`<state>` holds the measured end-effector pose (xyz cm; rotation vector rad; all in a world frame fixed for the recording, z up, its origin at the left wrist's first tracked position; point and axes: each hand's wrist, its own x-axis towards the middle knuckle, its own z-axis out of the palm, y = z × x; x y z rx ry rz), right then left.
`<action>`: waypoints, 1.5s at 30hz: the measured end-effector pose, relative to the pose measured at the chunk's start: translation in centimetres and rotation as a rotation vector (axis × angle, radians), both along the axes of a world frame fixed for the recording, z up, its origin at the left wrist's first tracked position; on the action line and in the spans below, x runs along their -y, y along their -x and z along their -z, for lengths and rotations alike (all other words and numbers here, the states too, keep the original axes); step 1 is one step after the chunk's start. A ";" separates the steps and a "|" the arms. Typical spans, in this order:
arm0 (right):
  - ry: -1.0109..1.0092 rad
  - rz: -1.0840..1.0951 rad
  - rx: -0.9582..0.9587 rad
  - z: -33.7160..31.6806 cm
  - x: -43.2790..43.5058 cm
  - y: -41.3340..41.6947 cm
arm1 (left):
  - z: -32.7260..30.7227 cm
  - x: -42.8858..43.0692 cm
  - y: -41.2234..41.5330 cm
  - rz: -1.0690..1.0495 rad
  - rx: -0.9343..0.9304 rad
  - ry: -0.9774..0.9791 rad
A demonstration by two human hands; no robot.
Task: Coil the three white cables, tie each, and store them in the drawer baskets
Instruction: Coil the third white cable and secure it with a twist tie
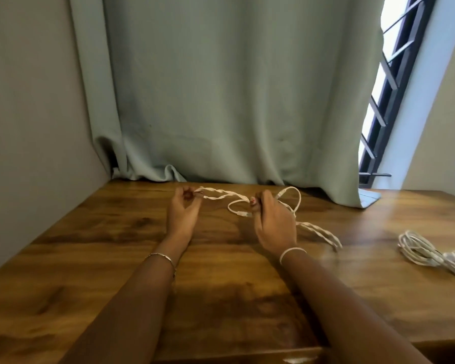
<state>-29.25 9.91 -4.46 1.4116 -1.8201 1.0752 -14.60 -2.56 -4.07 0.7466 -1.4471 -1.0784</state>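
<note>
A white cable (222, 192) is held over the far part of the desk (116, 258), stretched between two hands. The left hand (184, 208) is closed on one end of it, with the thumb and curled fingertips pinched on the tip of a doubled, twisted length. The right hand (272, 222) is clamped on the same cable farther along, the fingers curled round the strands. Two loose loops are seen at this hand, each ending in a plug: one plug (241, 213) hangs just left of the knuckles, the other (281, 193) stands just beyond the fingers, toward the desk's far edge. From behind the right hand, a further twisted stretch of the cable is trailed across the desk top toward its right side, where the tail (323, 235) is laid on the wood.

A bundle of white cable (426, 253) is left lying near the right edge of the desk, well apart from both hands; whether it is one cable or more cannot be told.

A thin bracelet (163, 258) is worn on the left wrist and a white band (292, 252) on the right. Behind the desk's far edge a grey-green curtain (234, 88) is hung, its hem resting on the wood, and a barred window (394, 88) is seen above the desk's far right corner.
</note>
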 end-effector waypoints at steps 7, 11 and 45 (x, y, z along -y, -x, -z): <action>0.057 -0.014 0.101 0.8 0.7 1.7 | -1.2 -0.3 0.4 0.311 -0.213 -0.305; 0.050 0.060 0.129 0.3 0.0 1.9 | -1.2 -1.2 0.3 0.383 -0.214 -0.280; -0.607 0.255 0.435 0.1 -1.6 5.2 | -0.2 1.0 -2.6 0.089 -0.136 -0.516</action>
